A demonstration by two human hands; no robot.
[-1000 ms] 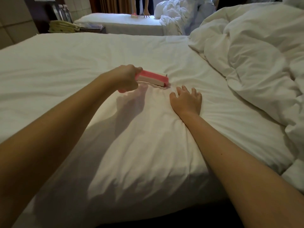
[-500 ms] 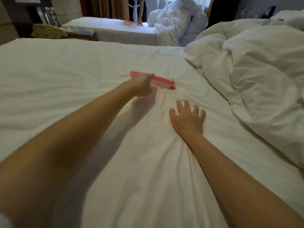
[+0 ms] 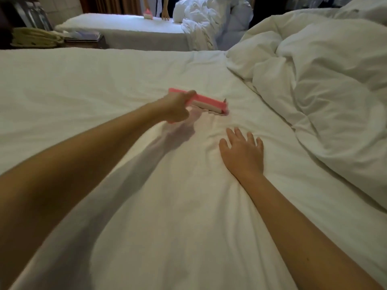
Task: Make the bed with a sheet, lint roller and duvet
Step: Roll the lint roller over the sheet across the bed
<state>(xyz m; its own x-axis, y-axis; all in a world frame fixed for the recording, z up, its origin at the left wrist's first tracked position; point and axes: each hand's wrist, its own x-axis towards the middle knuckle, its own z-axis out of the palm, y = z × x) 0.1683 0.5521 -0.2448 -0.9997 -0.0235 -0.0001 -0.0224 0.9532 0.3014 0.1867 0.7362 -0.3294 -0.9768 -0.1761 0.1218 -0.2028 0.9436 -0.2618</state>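
Near the middle of the bed, gripping the pink lint roller [image 3: 206, 103] with the left hand [image 3: 178, 107], fingers curled round it, and pressing its pale roll down onto the sheet [image 3: 104, 84]. Just beside it, toward the near edge, resting the right hand [image 3: 243, 151] flat on the sheet, fingers straight and spread, holding nothing. Probably working with a light, stiff tool with a sticky roll, so taking hold at the handle end, never on the roll. Judging the sheet thin, soft and prone to dragging into wrinkles, hence pinning it under the flat palm. Along the right side, leaving the duvet [image 3: 324, 80] bunched in a bulky, soft heap, likely blocking the roller there. Beyond the far edge, seeing a second bed [image 3: 125, 26], another person's hand [image 3: 165, 16] on it, and a bedside table [image 3: 83, 39]
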